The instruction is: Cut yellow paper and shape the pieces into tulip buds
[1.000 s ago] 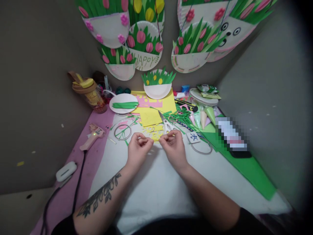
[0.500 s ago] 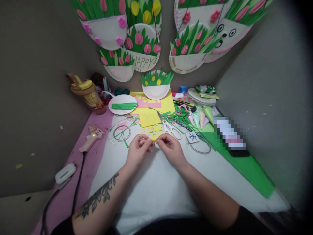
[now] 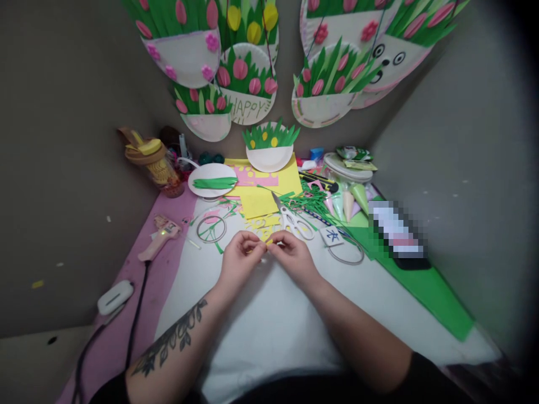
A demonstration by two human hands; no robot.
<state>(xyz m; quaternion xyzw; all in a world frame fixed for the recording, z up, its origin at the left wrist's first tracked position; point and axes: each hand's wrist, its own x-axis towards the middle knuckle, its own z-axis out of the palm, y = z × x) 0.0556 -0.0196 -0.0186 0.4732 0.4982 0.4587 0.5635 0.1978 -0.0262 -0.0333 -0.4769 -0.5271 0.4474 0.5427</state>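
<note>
Left hand (image 3: 241, 255) and right hand (image 3: 295, 255) are meeting at the fingertips, both pinching a small yellow paper piece (image 3: 268, 241), mostly hidden, above the white-covered tabletop (image 3: 273, 325). Cut yellow paper scraps (image 3: 263, 223) are lying at twelve o'clock, white-handled metal scissors (image 3: 287, 214) between one and two, a pink glue gun (image 3: 156, 240) at nine.

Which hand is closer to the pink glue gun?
Left. The left hand is in the middle of the view, to the right of the pink glue gun; the right hand is on the left hand's far side, farther from it.
</note>
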